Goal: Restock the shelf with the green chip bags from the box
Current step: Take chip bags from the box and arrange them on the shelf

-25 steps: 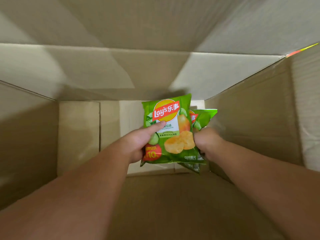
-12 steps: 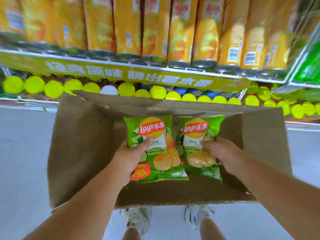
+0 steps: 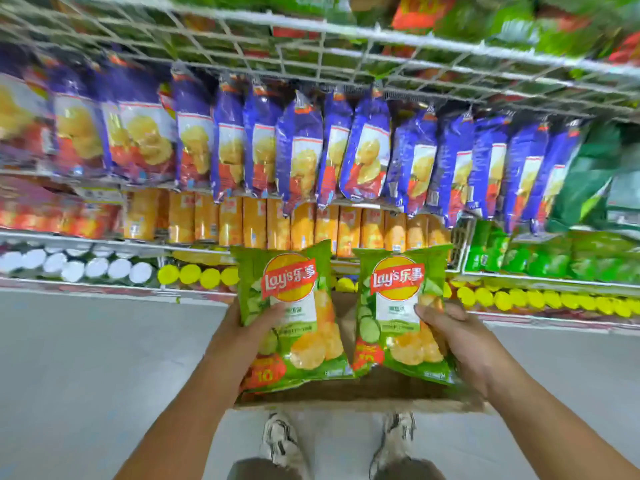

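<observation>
I hold two green Lay's chip bags upright in front of the shelf. My left hand (image 3: 242, 336) grips the left green bag (image 3: 294, 306) by its left edge, thumb across the front. My right hand (image 3: 460, 337) grips the right green bag (image 3: 394, 306) by its right edge. Both bags hang above the brown cardboard box (image 3: 363, 398), which stands on the floor by my feet and is mostly hidden behind them. More green bags (image 3: 554, 261) sit on the shelf at the right.
Purple chip bags (image 3: 298, 150) hang in a row on the wire rack (image 3: 311, 39) above. Orange cans (image 3: 256, 223) and cans with yellow lids (image 3: 540, 299) fill the lower shelves. White lids (image 3: 72, 265) are at the left. Grey floor lies on both sides.
Both bags came up out of the box and now sit higher, in front of the shelves. My view has tilted up from inside the box to the racks.
</observation>
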Demonstrator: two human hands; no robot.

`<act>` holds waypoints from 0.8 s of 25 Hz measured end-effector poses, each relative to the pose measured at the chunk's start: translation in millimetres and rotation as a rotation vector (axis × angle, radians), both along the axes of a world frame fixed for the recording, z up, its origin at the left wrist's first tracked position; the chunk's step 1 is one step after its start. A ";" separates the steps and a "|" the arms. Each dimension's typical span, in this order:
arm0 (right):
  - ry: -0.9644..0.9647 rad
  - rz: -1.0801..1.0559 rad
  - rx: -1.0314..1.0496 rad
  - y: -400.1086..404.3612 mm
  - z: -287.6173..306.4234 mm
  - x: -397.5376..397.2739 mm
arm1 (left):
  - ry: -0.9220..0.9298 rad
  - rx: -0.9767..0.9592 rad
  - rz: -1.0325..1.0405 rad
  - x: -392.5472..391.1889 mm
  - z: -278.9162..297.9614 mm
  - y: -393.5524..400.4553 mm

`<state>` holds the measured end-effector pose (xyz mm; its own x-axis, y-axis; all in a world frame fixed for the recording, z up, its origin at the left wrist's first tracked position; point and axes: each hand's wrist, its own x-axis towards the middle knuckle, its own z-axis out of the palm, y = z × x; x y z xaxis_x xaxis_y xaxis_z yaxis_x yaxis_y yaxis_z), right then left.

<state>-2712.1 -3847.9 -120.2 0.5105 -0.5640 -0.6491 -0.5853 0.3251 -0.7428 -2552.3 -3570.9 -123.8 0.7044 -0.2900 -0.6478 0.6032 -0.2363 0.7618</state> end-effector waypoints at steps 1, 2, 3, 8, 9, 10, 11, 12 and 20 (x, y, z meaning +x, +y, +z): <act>-0.056 -0.013 -0.014 5.0 29.6 2.0 | -0.026 -0.028 0.001 5.4 28.7 6.0; -0.117 -0.005 -0.015 10.8 59.2 5.2 | -0.052 -0.059 0.006 11.1 53.0 12.0; -0.175 0.022 -0.031 16.0 88.7 7.8 | -0.091 -0.088 0.014 15.8 80.1 17.0; -0.383 0.174 -0.139 28.1 190.7 24.9 | -0.244 -0.160 0.084 23.8 184.4 33.4; -0.409 0.188 -0.166 26.4 205.0 29.0 | -0.261 -0.176 0.096 22.1 198.0 35.6; -0.435 0.197 -0.175 24.4 217.0 32.7 | -0.273 -0.193 0.119 19.8 209.5 37.2; -0.473 0.205 -0.174 21.8 227.7 36.4 | -0.290 -0.205 0.147 16.6 222.9 37.5; -0.512 0.217 -0.167 20.3 236.9 39.6 | -0.302 -0.208 0.177 12.9 235.1 38.4; -0.688 0.317 -0.136 30.5 282.7 83.6 | -0.466 -0.240 0.245 19.4 295.6 66.4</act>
<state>-2628.6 -3817.3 162.4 0.9247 -0.3755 -0.0627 -0.0272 0.0991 -0.9947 -2532.8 -3504.6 171.8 0.9646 -0.1832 -0.1895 0.2068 0.0804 0.9751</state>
